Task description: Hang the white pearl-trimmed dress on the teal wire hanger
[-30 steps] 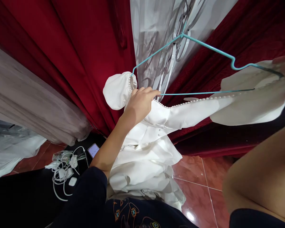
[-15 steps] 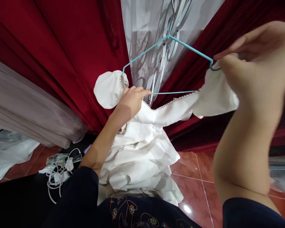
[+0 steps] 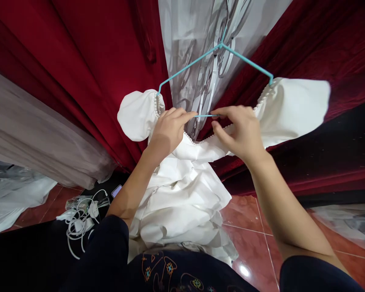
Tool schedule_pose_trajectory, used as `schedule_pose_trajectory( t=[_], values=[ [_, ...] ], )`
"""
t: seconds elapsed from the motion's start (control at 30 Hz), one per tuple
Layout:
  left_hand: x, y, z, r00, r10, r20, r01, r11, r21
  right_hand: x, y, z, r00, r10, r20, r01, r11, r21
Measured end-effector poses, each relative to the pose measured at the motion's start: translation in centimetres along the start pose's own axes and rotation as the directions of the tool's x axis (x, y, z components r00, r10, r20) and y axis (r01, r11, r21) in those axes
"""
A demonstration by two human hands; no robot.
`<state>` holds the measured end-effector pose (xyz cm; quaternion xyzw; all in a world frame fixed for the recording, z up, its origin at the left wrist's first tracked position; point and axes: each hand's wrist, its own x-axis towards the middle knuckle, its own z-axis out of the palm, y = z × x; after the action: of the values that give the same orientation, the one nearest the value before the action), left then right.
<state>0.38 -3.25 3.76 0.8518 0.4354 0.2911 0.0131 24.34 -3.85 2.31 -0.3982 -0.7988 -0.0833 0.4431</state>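
A white dress (image 3: 185, 190) with puffed sleeves and a pearl-beaded neckline hangs on a light-blue wire clothes hanger (image 3: 245, 61). One puffed sleeve (image 3: 135, 115) sits on the hanger's left shoulder, the other (image 3: 296, 109) on its right. With its fingers closed, my left hand (image 3: 168, 132) grips the hanger's lower bar beside the left sleeve. My right hand (image 3: 241, 132) is at the same bar, in front of the neckline's right part. Its index fingertip meets the bar, while the thumb stands apart below. The skirt gathers in folds close to my body.
Red curtains (image 3: 109, 61) hang on both sides of a white metal scrollwork frame (image 3: 214, 65). White cables (image 3: 79, 227) and a phone (image 3: 116, 191) lie on a black surface at the left. Red floor tiles (image 3: 249, 239) show at the lower right, with sheer fabric (image 3: 353, 223) beyond.
My right hand has left the right sleeve and hanger end, moving left and down to the lower bar. The right sleeve now spreads outward on the hanger. My left hand keeps its grip.
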Motion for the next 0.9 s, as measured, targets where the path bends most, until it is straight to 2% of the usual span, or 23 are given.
schedule_pose_trajectory(
  t=[0.03,0.13,0.2,0.3,0.37,0.43,0.57,0.73,0.9],
  values=[
    [-0.3,-0.2,0.3,0.998,0.035,-0.044,-0.036,0.999,-0.024,-0.4,0.2,0.4,1.0,0.011,0.021,-0.011,1.0,-0.026],
    [-1.5,-0.9,0.7,0.967,0.099,-0.234,-0.118,0.99,-0.072,-1.1,0.6,0.7,0.999,0.036,-0.017,-0.037,0.998,-0.045],
    [-2.1,-1.2,0.3,0.938,0.01,-0.346,-0.028,0.999,-0.046,-1.2,0.4,0.4,0.999,0.026,-0.027,-0.028,0.999,-0.043],
    [-2.4,-1.9,-1.0,0.882,-0.162,-0.443,0.177,0.984,-0.007,-1.3,-0.3,-0.3,1.0,0.03,0.005,-0.03,0.998,-0.059],
    [-2.4,-2.5,-1.8,0.866,-0.184,-0.464,0.21,0.978,0.004,-1.2,-0.6,-0.5,0.999,0.034,0.014,-0.033,0.998,-0.058],
    [-2.3,-3.2,-2.1,0.873,-0.173,-0.456,0.207,0.978,0.025,-1.2,-0.7,-0.6,1.0,0.022,0.002,-0.021,0.999,-0.038],
    [-2.0,-4.1,-1.6,0.88,-0.155,-0.448,0.202,0.978,0.059,-1.3,-0.8,-0.7,0.999,0.032,-0.001,-0.032,0.999,-0.026],
    [-1.0,-4.9,-1.3,0.843,-0.203,-0.498,0.218,0.976,-0.028,-1.2,-0.8,-1.1,0.999,0.04,0.002,-0.04,0.999,-0.034],
    [-0.4,-5.4,-2.0,0.823,-0.171,-0.541,0.127,0.985,-0.118,-1.2,-0.4,-1.1,0.999,0.032,0.015,-0.032,0.999,-0.033]
  ],
)
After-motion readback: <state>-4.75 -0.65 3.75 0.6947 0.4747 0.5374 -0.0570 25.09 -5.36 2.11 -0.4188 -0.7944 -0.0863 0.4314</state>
